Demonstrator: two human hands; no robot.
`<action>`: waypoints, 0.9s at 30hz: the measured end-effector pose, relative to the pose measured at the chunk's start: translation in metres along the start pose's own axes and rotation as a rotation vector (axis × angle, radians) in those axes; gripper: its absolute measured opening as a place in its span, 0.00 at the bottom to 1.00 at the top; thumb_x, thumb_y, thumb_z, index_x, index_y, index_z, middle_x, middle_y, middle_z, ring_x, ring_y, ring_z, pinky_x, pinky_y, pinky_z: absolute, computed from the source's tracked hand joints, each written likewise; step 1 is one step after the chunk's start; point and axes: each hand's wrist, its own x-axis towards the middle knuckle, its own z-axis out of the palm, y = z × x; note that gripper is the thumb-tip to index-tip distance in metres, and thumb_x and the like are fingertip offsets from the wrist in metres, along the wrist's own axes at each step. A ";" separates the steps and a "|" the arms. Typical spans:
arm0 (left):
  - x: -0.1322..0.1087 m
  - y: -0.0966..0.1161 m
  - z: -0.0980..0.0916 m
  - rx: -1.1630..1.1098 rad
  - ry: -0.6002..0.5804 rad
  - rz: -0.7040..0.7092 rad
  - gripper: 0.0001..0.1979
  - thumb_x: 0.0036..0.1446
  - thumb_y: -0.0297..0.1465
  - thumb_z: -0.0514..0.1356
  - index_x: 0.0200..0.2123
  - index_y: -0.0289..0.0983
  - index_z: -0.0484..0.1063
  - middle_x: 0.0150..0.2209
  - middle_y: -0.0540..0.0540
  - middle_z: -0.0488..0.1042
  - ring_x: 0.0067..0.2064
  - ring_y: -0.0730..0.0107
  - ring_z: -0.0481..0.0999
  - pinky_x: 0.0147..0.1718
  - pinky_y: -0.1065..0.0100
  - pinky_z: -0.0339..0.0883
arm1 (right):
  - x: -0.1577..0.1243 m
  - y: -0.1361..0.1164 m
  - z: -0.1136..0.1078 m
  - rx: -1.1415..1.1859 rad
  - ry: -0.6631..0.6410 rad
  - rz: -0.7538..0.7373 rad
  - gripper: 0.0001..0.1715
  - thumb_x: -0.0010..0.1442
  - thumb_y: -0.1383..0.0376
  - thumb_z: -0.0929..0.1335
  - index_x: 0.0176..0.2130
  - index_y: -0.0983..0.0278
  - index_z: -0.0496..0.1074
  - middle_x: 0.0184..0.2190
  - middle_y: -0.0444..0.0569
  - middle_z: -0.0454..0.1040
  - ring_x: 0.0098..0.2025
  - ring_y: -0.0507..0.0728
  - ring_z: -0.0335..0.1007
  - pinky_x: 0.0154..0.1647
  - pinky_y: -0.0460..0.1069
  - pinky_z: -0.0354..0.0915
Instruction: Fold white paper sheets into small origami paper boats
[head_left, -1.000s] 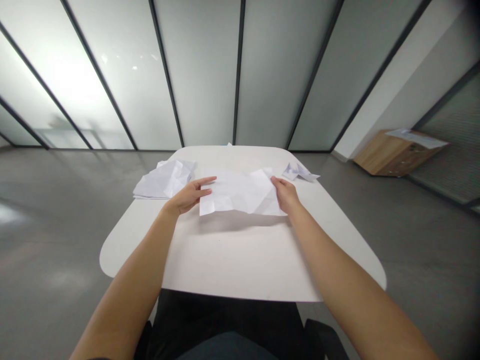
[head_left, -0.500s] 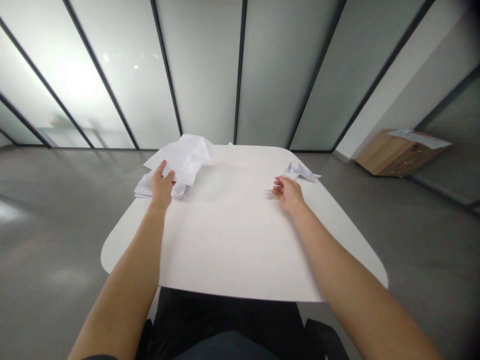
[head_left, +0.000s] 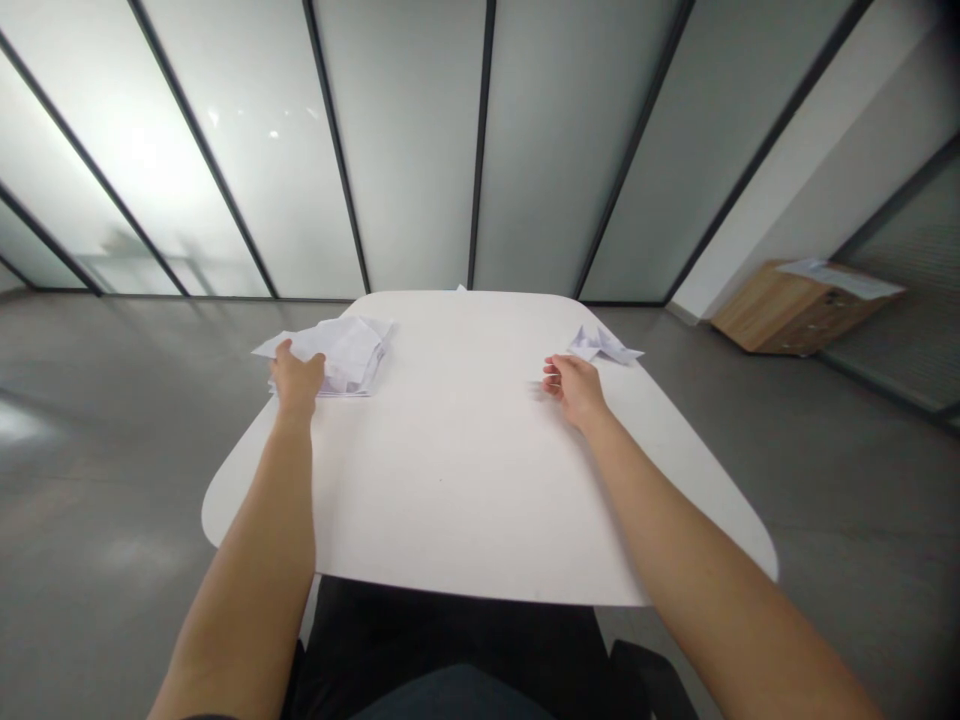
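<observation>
My left hand rests at the table's far left, its fingers closed on the edge of a creased white sheet. That sheet lies on top of a pile of similar creased paper. My right hand lies on the white table at the right with fingers loosely curled and apart, holding nothing. A small folded paper piece sits just beyond its fingertips, not touched.
A wooden cabinet with papers on top stands on the floor at the far right. Frosted glass panels with dark frames run behind the table. My dark-clothed lap and a chair's edge show below the near table edge.
Both hands held a creased sheet at the table's middle. My left hand carried it up and to the left and has lowered it onto the pile; my right hand let go and stayed put.
</observation>
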 end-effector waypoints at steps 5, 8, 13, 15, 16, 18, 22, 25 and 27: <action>-0.019 0.021 -0.019 0.128 0.184 -0.101 0.46 0.54 0.36 0.67 0.70 0.35 0.47 0.67 0.25 0.51 0.68 0.35 0.59 0.64 0.36 0.54 | 0.007 0.002 -0.011 -0.523 0.125 -0.251 0.13 0.59 0.58 0.67 0.34 0.63 0.78 0.27 0.47 0.78 0.26 0.55 0.72 0.30 0.49 0.68; -0.025 0.026 -0.023 0.143 0.305 0.103 0.43 0.57 0.33 0.64 0.70 0.35 0.47 0.69 0.29 0.53 0.70 0.39 0.55 0.67 0.39 0.50 | 0.011 0.000 -0.021 -0.813 0.267 -0.365 0.14 0.60 0.59 0.66 0.33 0.62 0.79 0.30 0.52 0.80 0.36 0.61 0.75 0.42 0.53 0.68; -0.025 0.019 -0.003 0.155 -0.139 0.402 0.35 0.61 0.39 0.62 0.67 0.34 0.60 0.65 0.30 0.65 0.68 0.42 0.61 0.68 0.45 0.52 | 0.018 -0.001 -0.040 -0.974 0.437 -0.332 0.19 0.58 0.65 0.67 0.49 0.63 0.77 0.37 0.55 0.80 0.43 0.64 0.75 0.49 0.55 0.67; -0.027 0.014 0.007 0.241 -0.296 0.430 0.41 0.58 0.46 0.65 0.69 0.34 0.58 0.67 0.28 0.62 0.69 0.38 0.60 0.67 0.44 0.53 | 0.022 0.002 -0.047 -1.011 0.430 -0.340 0.28 0.57 0.67 0.67 0.57 0.63 0.73 0.41 0.56 0.80 0.46 0.65 0.74 0.50 0.57 0.67; -0.030 0.013 0.011 0.288 -0.347 0.432 0.46 0.56 0.49 0.66 0.70 0.35 0.56 0.68 0.27 0.60 0.69 0.36 0.59 0.66 0.42 0.53 | 0.024 0.003 -0.049 -1.031 0.410 -0.337 0.32 0.57 0.67 0.68 0.61 0.64 0.70 0.43 0.56 0.79 0.48 0.65 0.74 0.51 0.57 0.67; -0.035 0.010 0.014 0.373 -0.423 0.420 0.52 0.51 0.54 0.67 0.72 0.39 0.53 0.71 0.27 0.56 0.70 0.32 0.57 0.65 0.40 0.52 | 0.028 0.005 -0.052 -1.062 0.352 -0.298 0.39 0.57 0.67 0.69 0.66 0.63 0.63 0.44 0.58 0.78 0.49 0.66 0.73 0.52 0.59 0.67; -0.044 0.011 0.012 0.461 -0.487 0.388 0.52 0.52 0.54 0.66 0.74 0.44 0.51 0.72 0.29 0.53 0.70 0.27 0.55 0.62 0.35 0.55 | 0.035 0.006 -0.052 -1.111 0.311 -0.215 0.44 0.59 0.64 0.69 0.71 0.61 0.57 0.47 0.62 0.76 0.50 0.68 0.74 0.53 0.64 0.66; -0.046 0.013 0.010 0.480 -0.483 0.372 0.46 0.55 0.51 0.64 0.73 0.46 0.54 0.72 0.30 0.54 0.69 0.27 0.56 0.60 0.33 0.57 | 0.040 0.005 -0.051 -1.145 0.325 -0.206 0.41 0.61 0.62 0.69 0.70 0.60 0.59 0.49 0.64 0.76 0.51 0.69 0.74 0.53 0.65 0.66; -0.047 0.014 0.010 0.489 -0.495 0.361 0.43 0.56 0.50 0.63 0.72 0.46 0.55 0.72 0.30 0.54 0.68 0.27 0.57 0.60 0.32 0.57 | 0.045 0.005 -0.053 -1.136 0.353 -0.194 0.36 0.62 0.61 0.69 0.68 0.59 0.63 0.48 0.63 0.77 0.50 0.69 0.75 0.52 0.65 0.67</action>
